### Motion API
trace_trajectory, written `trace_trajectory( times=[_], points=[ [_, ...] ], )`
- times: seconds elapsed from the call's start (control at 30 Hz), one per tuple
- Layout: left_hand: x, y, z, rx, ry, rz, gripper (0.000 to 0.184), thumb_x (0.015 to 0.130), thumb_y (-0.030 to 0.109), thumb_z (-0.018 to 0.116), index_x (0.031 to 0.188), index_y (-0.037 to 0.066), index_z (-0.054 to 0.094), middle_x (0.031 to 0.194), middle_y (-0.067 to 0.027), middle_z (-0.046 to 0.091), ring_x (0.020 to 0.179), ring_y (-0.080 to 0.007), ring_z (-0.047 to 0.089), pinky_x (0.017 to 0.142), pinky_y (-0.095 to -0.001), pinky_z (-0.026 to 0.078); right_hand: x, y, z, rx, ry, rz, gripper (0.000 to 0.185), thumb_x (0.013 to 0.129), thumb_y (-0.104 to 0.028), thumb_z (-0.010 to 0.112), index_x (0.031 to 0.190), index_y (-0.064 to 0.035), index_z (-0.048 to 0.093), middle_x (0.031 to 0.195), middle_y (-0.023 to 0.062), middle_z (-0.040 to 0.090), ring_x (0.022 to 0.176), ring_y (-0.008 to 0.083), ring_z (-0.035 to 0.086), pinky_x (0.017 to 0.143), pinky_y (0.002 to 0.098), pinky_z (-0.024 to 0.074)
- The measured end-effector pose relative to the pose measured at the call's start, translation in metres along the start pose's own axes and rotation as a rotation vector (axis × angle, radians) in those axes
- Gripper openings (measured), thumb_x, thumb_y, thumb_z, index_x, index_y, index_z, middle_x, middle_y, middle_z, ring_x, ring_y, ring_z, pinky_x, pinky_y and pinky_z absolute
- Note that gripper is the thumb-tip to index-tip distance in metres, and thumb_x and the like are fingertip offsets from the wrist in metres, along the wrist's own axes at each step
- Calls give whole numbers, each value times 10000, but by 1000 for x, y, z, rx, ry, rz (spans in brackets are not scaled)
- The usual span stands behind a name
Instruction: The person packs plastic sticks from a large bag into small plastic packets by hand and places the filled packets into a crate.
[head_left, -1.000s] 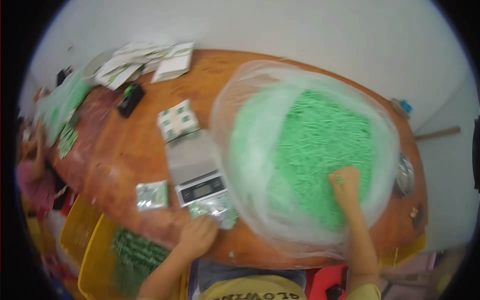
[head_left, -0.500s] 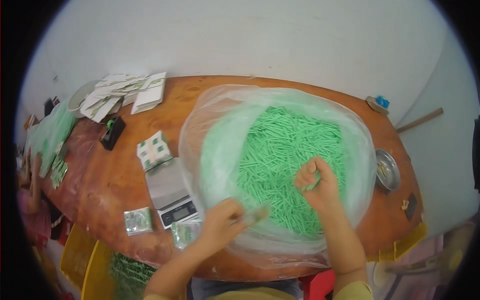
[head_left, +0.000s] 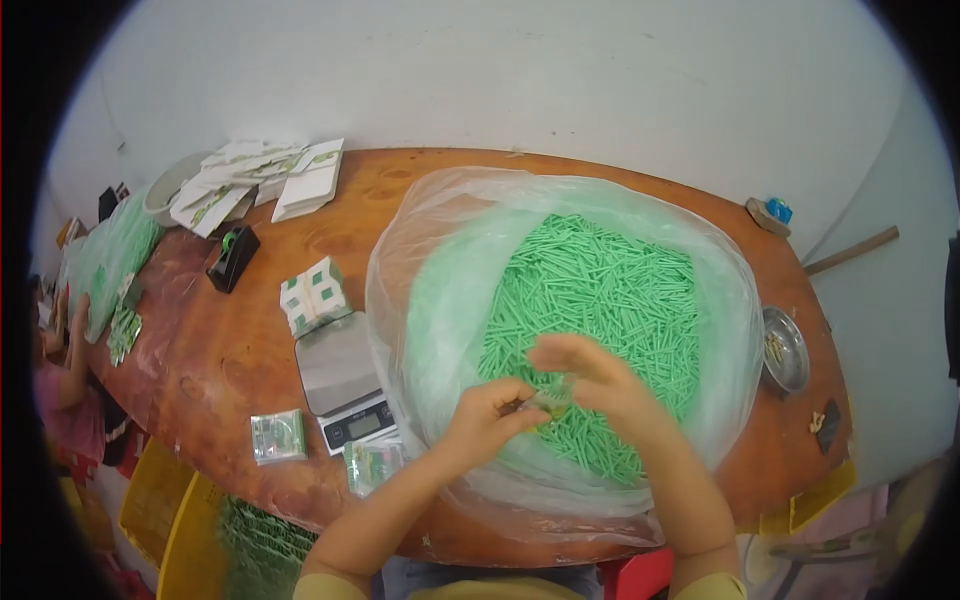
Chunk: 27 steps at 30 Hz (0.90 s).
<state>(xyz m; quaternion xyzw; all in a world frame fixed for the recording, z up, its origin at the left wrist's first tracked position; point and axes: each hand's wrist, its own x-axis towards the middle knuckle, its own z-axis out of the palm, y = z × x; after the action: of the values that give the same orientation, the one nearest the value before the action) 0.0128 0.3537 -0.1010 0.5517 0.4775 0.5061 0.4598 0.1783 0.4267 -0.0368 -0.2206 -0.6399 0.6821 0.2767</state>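
Thin green sticks (head_left: 610, 300) fill a big clear plastic bag (head_left: 410, 300) on the wooden table. Above the near part of the sticks, my left hand (head_left: 490, 418) pinches a small clear packet (head_left: 550, 396). Beside that packet is my right hand (head_left: 595, 375), fingers extended over it and partly hiding it; whether it holds any sticks is unclear. Left of the bag lies a digital scale (head_left: 345, 375), with a bundle of white and green packs (head_left: 314, 296) at its far end. Two filled packets, one left (head_left: 278, 437) and one at the scale's near edge (head_left: 372, 466), lie close by.
White cards (head_left: 310, 180) and a black tape dispenser (head_left: 233, 258) are at the back left. A metal bowl (head_left: 785, 350) stands right of the bag. Yellow crates (head_left: 190, 530) hold green packets below the table. Another person's arm (head_left: 76, 350) shows at far left.
My left hand has left the filled packet by the scale and moved right with a small packet. My right hand has risen from the sticks and come left beside it. The view has shifted.
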Motion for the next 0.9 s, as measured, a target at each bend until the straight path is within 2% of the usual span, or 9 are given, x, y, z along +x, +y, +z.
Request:
trace_trajectory(
  times=[0.23, 0.37, 0.47, 0.5, 0.53, 0.6, 0.67, 0.8, 0.9],
  points=[
    [-3, 11, -11, 86, -22, 261, 112, 859, 103, 564, 880, 0, 603, 722, -19, 580, 656, -74, 527, 570, -246, 415, -4, -9, 11, -406, 90, -83, 216, 784, -44, 620, 997, -13, 598, 962, 64, 562, 870, 141, 547, 763, 267, 447],
    [-6, 21, -17, -111, -65, 103, 177, 806, 146, 632, 914, 8, 610, 765, -41, 604, 682, -92, 537, 586, -266, 423, 8, -13, 47, -588, 301, -270, 79, 795, -19, 592, 873, -6, 594, 842, 41, 571, 799, 130, 542, 723, 251, 434],
    [-1, 9, -9, 47, 48, 312, 520, 661, 139, 732, 1116, 13, 514, 1009, -123, 588, 918, -193, 574, 785, -319, 474, 13, 10, 47, -524, 499, -357, 80, 798, 12, 547, 868, -8, 581, 949, 73, 564, 875, 154, 531, 791, 277, 426],
    [-4, 13, -7, -198, 46, 368, 495, 632, 131, 725, 1065, 11, 516, 948, -138, 596, 860, -222, 586, 743, -352, 470, 13, 17, 40, -635, 537, -399, 107, 796, 2, 540, 896, -14, 573, 1044, 88, 547, 977, 187, 514, 854, 308, 410],
    [-7, 17, -13, 4, 109, 358, 389, 625, 109, 690, 963, 8, 527, 869, -150, 580, 787, -275, 577, 670, -376, 449, 15, 18, 36, -535, 395, -682, 161, 819, -64, 528, 971, -35, 574, 1104, 99, 529, 1055, 205, 485, 918, 343, 375],
    [-38, 41, -45, 129, 127, 330, 285, 627, 89, 650, 870, 15, 520, 809, -150, 559, 715, -301, 547, 613, -378, 418, 15, 4, -4, -187, 531, -689, 373, 920, -227, 436, 1176, 42, 468, 1268, 159, 449, 1182, 267, 419, 1016, 376, 304],
    [-80, 34, -81, 148, 318, 425, 268, 625, 89, 636, 863, 26, 531, 810, -141, 555, 731, -314, 535, 631, -375, 419, 29, -33, 4, -277, 729, -519, 356, 906, -208, 416, 1172, 28, 432, 1202, 156, 459, 1112, 258, 434, 964, 381, 335],
    [-204, 19, -177, 505, 787, 598, 324, 582, 20, 608, 904, 48, 584, 887, -111, 565, 868, -300, 530, 760, -384, 415, 6, -30, 3, -975, 790, -764, 97, 789, -117, 539, 816, -63, 615, 876, 78, 607, 780, 225, 545, 717, 347, 446],
    [-325, -3, -250, 935, 1193, 144, 290, 628, -52, 641, 892, 68, 652, 888, -80, 611, 856, -249, 560, 742, -345, 450, -13, 4, -52, -1501, 810, -478, 175, 794, -120, 541, 913, -23, 626, 966, 106, 611, 875, 245, 559, 774, 340, 452]
  ],
)
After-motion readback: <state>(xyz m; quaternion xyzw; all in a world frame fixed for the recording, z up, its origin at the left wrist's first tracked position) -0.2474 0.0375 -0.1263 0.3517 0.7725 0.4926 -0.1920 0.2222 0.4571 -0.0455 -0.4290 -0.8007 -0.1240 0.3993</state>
